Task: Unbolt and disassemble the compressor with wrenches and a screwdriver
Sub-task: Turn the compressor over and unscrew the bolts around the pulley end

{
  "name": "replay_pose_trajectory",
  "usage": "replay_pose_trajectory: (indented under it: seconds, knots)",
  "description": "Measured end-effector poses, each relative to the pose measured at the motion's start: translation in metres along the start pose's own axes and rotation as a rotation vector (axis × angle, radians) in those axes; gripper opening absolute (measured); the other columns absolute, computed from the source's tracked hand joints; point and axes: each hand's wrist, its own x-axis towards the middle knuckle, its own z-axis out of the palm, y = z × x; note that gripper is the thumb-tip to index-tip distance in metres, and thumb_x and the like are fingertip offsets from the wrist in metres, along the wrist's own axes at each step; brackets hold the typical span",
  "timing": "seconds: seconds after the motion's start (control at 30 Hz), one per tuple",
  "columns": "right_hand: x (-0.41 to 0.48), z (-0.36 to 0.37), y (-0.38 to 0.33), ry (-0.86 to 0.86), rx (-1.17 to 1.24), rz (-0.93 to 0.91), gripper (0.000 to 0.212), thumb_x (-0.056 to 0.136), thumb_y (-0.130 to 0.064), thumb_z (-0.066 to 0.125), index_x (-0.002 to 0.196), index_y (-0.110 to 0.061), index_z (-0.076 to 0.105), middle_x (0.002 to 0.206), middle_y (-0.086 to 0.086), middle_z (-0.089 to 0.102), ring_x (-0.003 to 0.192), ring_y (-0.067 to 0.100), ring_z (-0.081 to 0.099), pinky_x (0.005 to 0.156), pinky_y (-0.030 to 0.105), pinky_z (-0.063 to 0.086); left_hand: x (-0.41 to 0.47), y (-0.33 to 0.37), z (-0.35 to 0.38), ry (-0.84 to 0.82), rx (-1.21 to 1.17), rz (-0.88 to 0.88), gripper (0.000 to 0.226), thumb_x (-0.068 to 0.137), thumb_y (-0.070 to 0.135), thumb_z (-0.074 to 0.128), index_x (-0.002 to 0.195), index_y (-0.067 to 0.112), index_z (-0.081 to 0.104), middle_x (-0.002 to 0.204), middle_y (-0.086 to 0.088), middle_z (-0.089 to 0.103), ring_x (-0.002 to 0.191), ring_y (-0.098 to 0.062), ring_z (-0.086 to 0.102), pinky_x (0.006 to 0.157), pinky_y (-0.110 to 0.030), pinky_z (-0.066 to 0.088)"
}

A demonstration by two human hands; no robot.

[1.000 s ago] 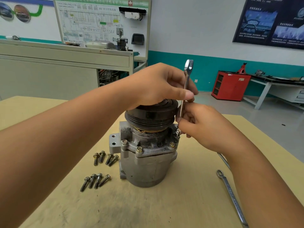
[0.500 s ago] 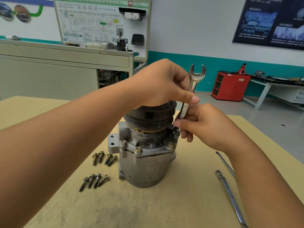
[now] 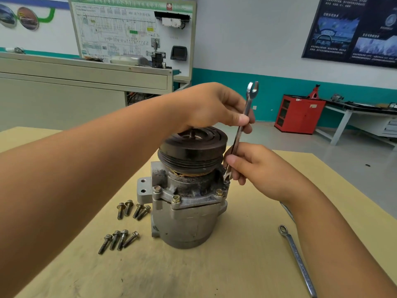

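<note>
The grey compressor (image 3: 184,218) stands upright on the yellow table, its black pulley (image 3: 193,147) on top. An open-end wrench (image 3: 243,123) stands nearly upright beside the pulley, its lower jaw down at a bolt on the compressor's right flange. My left hand (image 3: 212,106) reaches over the pulley and pinches the wrench's upper shaft. My right hand (image 3: 255,168) pinches the lower shaft just above the jaw. Two more flange bolts (image 3: 176,198) show at the front.
Several removed bolts (image 3: 131,209) lie in two groups left of the compressor, the nearer group of bolts (image 3: 118,239) closer to me. A ring wrench (image 3: 298,261) lies on the table (image 3: 214,272) at the right. A red cabinet (image 3: 299,114) and benches stand beyond.
The wrench has twisted about its shaft, so its upper jaw turned from face-on to edge-on. My left hand lifted slightly, uncovering more of the pulley top.
</note>
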Motion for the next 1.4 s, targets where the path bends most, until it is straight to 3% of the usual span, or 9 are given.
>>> replay_pose_trajectory:
  seconds: [0.1, 0.17, 0.4, 0.53, 0.7, 0.87, 0.97, 1.17, 1.4]
  knots:
    - [0.000, 0.003, -0.003, 0.037, -0.043, -0.018, 0.021, 0.095, -0.022, 0.049, 0.076, -0.026, 0.056, 0.059, -0.010, 0.055, 0.051, -0.004, 0.050, 0.050, 0.013, 0.038, 0.001, -0.004, 0.000, 0.106, 0.007, -0.025, 0.011, 0.065, 0.038, 0.073, 0.065, 0.028, 0.068, 0.083, 0.008, 0.074, 0.095, -0.006, 0.066, 0.101, -0.034, 0.042]
    - [0.000, 0.001, -0.004, 0.060, -0.078, -0.037, 0.018, 0.094, -0.022, 0.053, 0.077, -0.022, 0.057, 0.059, -0.008, 0.056, 0.050, -0.003, 0.051, 0.048, 0.012, 0.038, 0.000, -0.007, -0.001, 0.159, 0.016, -0.058, 0.017, 0.057, 0.045, 0.073, 0.053, 0.030, 0.066, 0.072, 0.012, 0.071, 0.079, 0.002, 0.064, 0.086, -0.033, 0.046]
    - [-0.004, -0.006, -0.007, 0.018, -0.073, -0.063, 0.013, 0.093, -0.018, 0.057, 0.081, -0.020, 0.059, 0.054, -0.007, 0.064, 0.046, 0.004, 0.056, 0.051, 0.020, 0.046, -0.007, -0.005, -0.001, 0.285, 0.104, -0.082, 0.035, 0.067, 0.044, 0.079, 0.054, 0.022, 0.056, 0.048, 0.011, 0.047, 0.045, -0.002, 0.040, 0.043, -0.009, 0.035]
    - [-0.003, -0.005, -0.006, -0.002, -0.016, -0.050, 0.010, 0.094, -0.016, 0.056, 0.087, -0.018, 0.062, 0.055, -0.005, 0.065, 0.047, 0.006, 0.058, 0.054, 0.020, 0.045, -0.012, 0.001, 0.003, 0.343, 0.124, -0.082, 0.039, 0.073, 0.035, 0.078, 0.053, 0.017, 0.051, 0.037, 0.013, 0.044, 0.035, -0.001, 0.041, 0.035, -0.007, 0.028]
    - [-0.002, -0.002, -0.004, 0.001, -0.023, -0.039, 0.006, 0.092, -0.021, 0.059, 0.087, -0.018, 0.062, 0.059, -0.004, 0.066, 0.050, 0.006, 0.059, 0.054, 0.023, 0.049, -0.017, 0.002, 0.011, 0.412, 0.243, -0.005, 0.032, 0.077, 0.037, 0.074, 0.059, 0.017, 0.056, 0.040, 0.020, 0.051, 0.042, 0.008, 0.047, 0.038, -0.007, 0.032]
    - [-0.001, 0.000, -0.001, -0.001, -0.091, -0.050, 0.012, 0.093, -0.024, 0.055, 0.082, -0.023, 0.059, 0.058, -0.013, 0.063, 0.052, 0.001, 0.058, 0.048, 0.014, 0.045, -0.026, 0.009, 0.004, 0.068, 0.084, 0.037, 0.003, 0.086, 0.031, 0.066, 0.087, 0.033, 0.067, 0.084, 0.019, 0.072, 0.083, 0.010, 0.063, 0.081, -0.012, 0.043]
    - [-0.002, -0.003, -0.001, -0.032, -0.062, -0.061, 0.013, 0.093, -0.021, 0.054, 0.082, -0.025, 0.059, 0.058, -0.019, 0.061, 0.054, -0.002, 0.056, 0.050, 0.011, 0.043, -0.027, 0.011, 0.005, 0.061, 0.096, 0.054, 0.003, 0.084, 0.025, 0.068, 0.084, 0.028, 0.070, 0.089, 0.007, 0.074, 0.089, -0.005, 0.067, 0.092, -0.028, 0.048]
    - [-0.002, -0.007, 0.000, -0.003, -0.070, -0.061, 0.007, 0.090, -0.025, 0.059, 0.084, -0.028, 0.059, 0.062, -0.014, 0.065, 0.054, 0.001, 0.059, 0.050, 0.011, 0.045, -0.018, 0.016, 0.018, 0.258, 0.160, 0.050, 0.019, 0.075, 0.036, 0.076, 0.069, 0.019, 0.069, 0.060, 0.007, 0.065, 0.053, 0.000, 0.049, 0.053, -0.014, 0.040]
    - [-0.001, -0.002, -0.002, 0.094, -0.094, -0.042, 0.018, 0.086, -0.030, 0.067, 0.074, -0.024, 0.055, 0.052, -0.010, 0.063, 0.043, 0.002, 0.054, 0.043, 0.011, 0.038, -0.013, 0.021, 0.032, 0.420, 0.292, 0.042, 0.031, 0.082, 0.036, 0.071, 0.074, 0.006, 0.070, 0.076, -0.007, 0.067, 0.057, -0.009, 0.047, 0.048, -0.014, 0.034]
